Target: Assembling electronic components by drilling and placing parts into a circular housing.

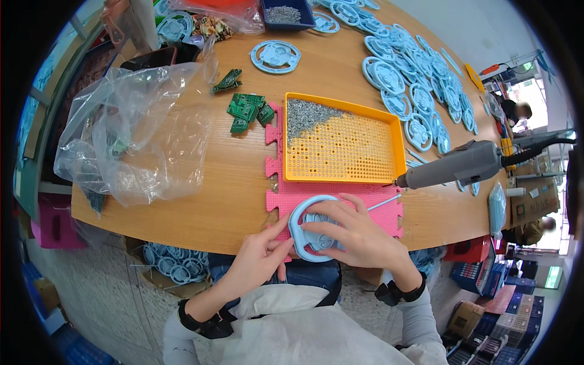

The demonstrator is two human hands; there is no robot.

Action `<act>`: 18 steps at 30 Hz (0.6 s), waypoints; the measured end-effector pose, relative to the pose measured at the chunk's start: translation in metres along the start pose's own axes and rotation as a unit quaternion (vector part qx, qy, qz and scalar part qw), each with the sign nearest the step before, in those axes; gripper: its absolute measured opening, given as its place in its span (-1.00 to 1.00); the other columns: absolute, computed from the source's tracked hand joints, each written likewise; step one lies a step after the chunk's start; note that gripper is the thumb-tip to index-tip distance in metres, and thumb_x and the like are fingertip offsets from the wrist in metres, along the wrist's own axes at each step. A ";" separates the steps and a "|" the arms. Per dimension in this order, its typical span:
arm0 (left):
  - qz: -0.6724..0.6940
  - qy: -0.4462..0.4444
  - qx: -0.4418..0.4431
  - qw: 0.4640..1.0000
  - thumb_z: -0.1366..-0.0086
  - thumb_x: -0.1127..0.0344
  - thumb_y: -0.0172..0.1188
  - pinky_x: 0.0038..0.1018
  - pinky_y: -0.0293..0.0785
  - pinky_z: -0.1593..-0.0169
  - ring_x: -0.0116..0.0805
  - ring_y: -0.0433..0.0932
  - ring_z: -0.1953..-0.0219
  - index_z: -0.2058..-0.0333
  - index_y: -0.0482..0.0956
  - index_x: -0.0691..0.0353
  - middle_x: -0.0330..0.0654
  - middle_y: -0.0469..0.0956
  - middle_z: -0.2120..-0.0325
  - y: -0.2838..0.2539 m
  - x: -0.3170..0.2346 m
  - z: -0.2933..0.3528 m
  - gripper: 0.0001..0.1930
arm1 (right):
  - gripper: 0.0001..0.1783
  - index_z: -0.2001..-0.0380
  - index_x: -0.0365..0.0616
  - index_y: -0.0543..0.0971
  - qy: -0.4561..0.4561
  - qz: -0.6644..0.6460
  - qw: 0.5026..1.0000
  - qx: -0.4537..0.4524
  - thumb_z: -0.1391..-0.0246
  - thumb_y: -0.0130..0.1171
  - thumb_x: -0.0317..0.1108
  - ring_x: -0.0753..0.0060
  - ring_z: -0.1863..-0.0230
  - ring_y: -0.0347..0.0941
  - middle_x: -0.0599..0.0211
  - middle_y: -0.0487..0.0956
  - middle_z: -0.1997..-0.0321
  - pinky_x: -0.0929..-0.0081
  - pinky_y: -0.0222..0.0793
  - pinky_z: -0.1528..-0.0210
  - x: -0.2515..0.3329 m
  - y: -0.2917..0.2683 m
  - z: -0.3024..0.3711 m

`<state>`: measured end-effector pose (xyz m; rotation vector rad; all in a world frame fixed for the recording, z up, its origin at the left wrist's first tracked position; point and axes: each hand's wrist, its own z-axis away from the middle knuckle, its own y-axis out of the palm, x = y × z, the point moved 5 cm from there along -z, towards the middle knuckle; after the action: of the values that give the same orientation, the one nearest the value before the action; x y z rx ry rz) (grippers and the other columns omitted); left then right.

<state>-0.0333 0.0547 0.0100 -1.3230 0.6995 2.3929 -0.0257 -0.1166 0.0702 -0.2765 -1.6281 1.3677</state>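
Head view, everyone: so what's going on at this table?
A person holds a light-blue round part in both hands, by the near edge of a pink mat: the left hand at its left rim, the right hand over its face. Beyond sits a yellow tray, partly covered with small metal pieces. Green circuit boards lie left; similar blue parts are heaped at far right.

The pale-blue ring-shaped housing (296, 230) looks like smooth moulded plastic with a soft sheen, over a pink interlocking mat (390, 225) of matt, finely textured foam. The yellow perforated tray (401, 146) is slightly glossy plastic, its heaped screws (304, 114) bright grey metal, rough as a mass, while the tabletop (237, 201) shows smooth, lightly shiny wood grain. The bag (161, 131) is clear, crinkled, highly glossy plastic film, the electric screwdriver (453, 166) has a dull grey plastic body, and the pale apron (286, 337) is matt, creased cloth.
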 end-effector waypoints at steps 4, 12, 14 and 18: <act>0.012 0.008 0.021 1.000 -0.40 0.42 -0.01 -0.61 0.41 0.53 -0.55 0.49 0.68 -0.33 0.16 0.20 -0.20 0.60 0.54 -0.001 0.006 -0.004 -0.46 | -0.38 -0.09 0.10 0.45 -0.006 0.002 1.000 0.013 0.12 0.36 -0.30 0.24 -0.25 0.27 0.30 0.35 -0.20 -0.02 0.08 -0.21 0.001 0.000 -0.003; 0.038 0.013 0.040 0.998 -0.42 0.42 -0.04 -0.63 0.37 0.56 -0.57 0.46 0.66 -0.34 0.12 0.20 -0.16 0.62 0.44 -0.001 0.007 -0.006 -0.47 | -0.35 -0.08 0.12 0.46 0.012 -0.005 1.000 0.027 0.17 0.40 -0.30 0.17 -0.25 0.28 0.28 0.35 -0.22 -0.03 0.05 -0.27 0.000 0.002 -0.003; 0.036 0.013 0.047 0.998 -0.43 0.42 -0.05 -0.67 0.36 0.57 -0.58 0.44 0.66 -0.34 0.10 0.21 -0.16 0.63 0.39 -0.002 0.009 -0.006 -0.46 | -0.35 -0.09 0.12 0.46 0.010 -0.003 0.999 0.032 0.17 0.40 -0.30 0.18 -0.26 0.28 0.28 0.35 -0.22 -0.03 0.05 -0.27 0.001 0.002 -0.003; 0.033 0.018 0.043 0.998 -0.42 0.43 -0.04 -0.63 0.37 0.56 -0.57 0.44 0.67 -0.33 0.14 0.21 -0.16 0.62 0.44 -0.002 0.009 -0.007 -0.48 | -0.35 -0.08 0.11 0.47 0.005 -0.008 1.000 0.029 0.17 0.40 -0.32 0.19 -0.26 0.28 0.27 0.36 -0.20 -0.04 0.06 -0.28 0.002 0.001 -0.004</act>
<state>-0.0320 0.0525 -0.0018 -1.3308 0.8594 2.3670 -0.0240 -0.1119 0.0697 -0.2348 -1.5770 1.3976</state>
